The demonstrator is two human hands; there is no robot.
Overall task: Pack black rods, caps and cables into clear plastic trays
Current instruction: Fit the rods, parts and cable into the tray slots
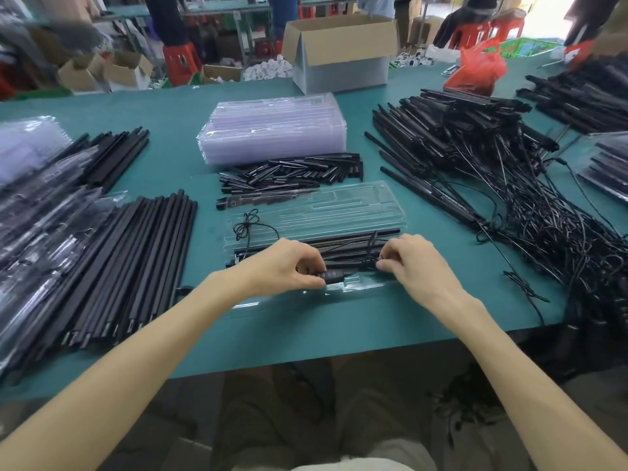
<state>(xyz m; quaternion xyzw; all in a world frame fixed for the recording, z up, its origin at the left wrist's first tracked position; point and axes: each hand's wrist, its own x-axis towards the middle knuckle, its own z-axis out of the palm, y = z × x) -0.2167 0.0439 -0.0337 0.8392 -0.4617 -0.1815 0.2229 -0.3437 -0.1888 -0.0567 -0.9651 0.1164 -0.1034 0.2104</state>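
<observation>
An open clear plastic tray [360, 205] lies in front of me on the green table. Black rods [343, 242] fill its near half. My left hand [285, 266] pinches a small black cable controller [334, 275] over the tray's front slot. My right hand [413, 263] pinches the cable just to the right of it. A coiled loop of cable [247, 226] lies on the tray's left end. Loose black caps [292, 175] are heaped behind the tray.
A stack of clear trays [275, 127] sits behind the caps. Rows of black rods [136, 260] lie at left, beside packed trays [37, 212]. A big tangle of rods with cables [492, 171] fills the right. A cardboard box [339, 49] and red bag [475, 69] stand at the back.
</observation>
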